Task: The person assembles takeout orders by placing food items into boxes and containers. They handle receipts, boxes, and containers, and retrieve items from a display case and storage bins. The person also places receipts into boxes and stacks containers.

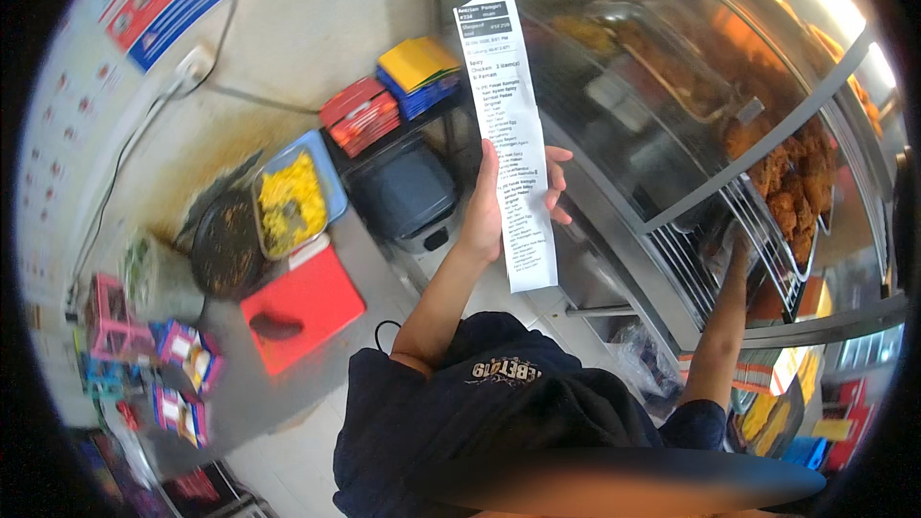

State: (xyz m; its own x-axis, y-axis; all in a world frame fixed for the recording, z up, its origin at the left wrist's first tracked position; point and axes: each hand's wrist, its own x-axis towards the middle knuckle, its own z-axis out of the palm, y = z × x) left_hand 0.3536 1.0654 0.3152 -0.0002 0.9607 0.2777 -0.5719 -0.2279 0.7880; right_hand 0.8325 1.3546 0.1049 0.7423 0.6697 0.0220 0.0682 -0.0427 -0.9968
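Left hand: the left hand (499,206) was raised in front of the glass warmer, its fingers closed around a long white receipt (507,134), thumb on the near face and fingertips curling past the right edge.
Receipt: the strip stood nearly upright, gripped at about its middle, its top rising above the hand and its lower end hanging below the wrist.
Right hand: the right hand (739,251) reached into the warmer at the wire rack (715,259); whether its fingers were open or closed could not be told.
Warmer: fried chicken pieces (791,182) lay piled on the rack behind the glass.
Counter, far edge: stacked red boxes (360,115) and a yellow-and-blue stack (417,75) sat above a dark appliance (403,194).
Counter, middle: a blue tray of yellow food (293,197) lay beside a dark round pan (225,245), with a red cutting board (302,305) just in front.
Counter, left edge: colourful small packets (187,355) lay clustered there.
Hard to make out: the right hand's fingertips were hidden by glare and bars.
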